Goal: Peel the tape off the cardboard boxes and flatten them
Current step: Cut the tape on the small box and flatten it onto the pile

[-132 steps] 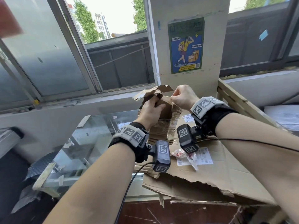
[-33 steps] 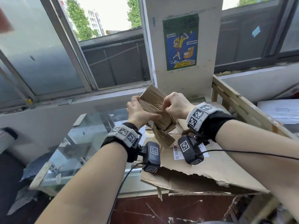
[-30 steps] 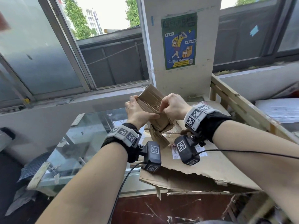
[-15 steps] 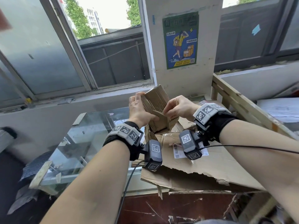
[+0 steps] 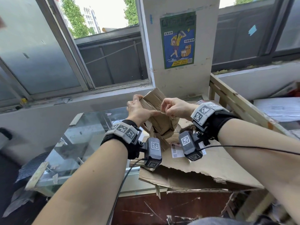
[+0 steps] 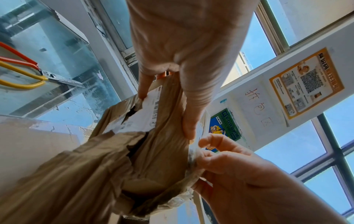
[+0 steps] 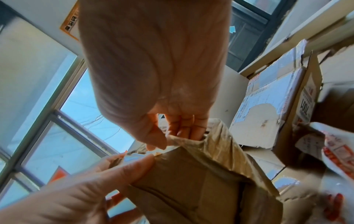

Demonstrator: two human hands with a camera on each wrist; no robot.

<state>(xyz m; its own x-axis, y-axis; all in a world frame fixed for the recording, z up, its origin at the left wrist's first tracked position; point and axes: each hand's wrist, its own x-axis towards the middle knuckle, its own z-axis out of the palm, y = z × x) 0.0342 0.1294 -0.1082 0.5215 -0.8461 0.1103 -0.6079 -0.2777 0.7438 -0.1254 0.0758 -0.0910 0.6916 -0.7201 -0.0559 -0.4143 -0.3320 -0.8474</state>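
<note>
A small crumpled brown cardboard box (image 5: 158, 114) wrapped in clear tape is held up in the air between both hands. My left hand (image 5: 138, 109) grips its left side, thumb laid across the near face and fingers behind. My right hand (image 5: 172, 107) pinches a loose edge of tape (image 7: 172, 142) at the box's right side between thumb and fingers. In the left wrist view the box (image 6: 153, 151) shows a torn white label (image 6: 141, 116) and a wrinkled tape strip (image 6: 191, 163) in the right hand's pinch. My left thumb (image 7: 134, 168) presses the box face.
A large flattened cardboard sheet (image 5: 211, 164) with a white label lies under the hands. A glass-topped case (image 5: 78, 140) stands at the left, with scissors (image 6: 38, 75) on it. A wooden frame (image 5: 235, 101) and more boxes (image 7: 268, 106) are at the right. A pillar with a poster (image 5: 177, 39) is behind.
The box was turned and lowered a little, then held steady. My right hand went from a fist on the box to a pinch on the tape edge, pulling it slightly rightward.
</note>
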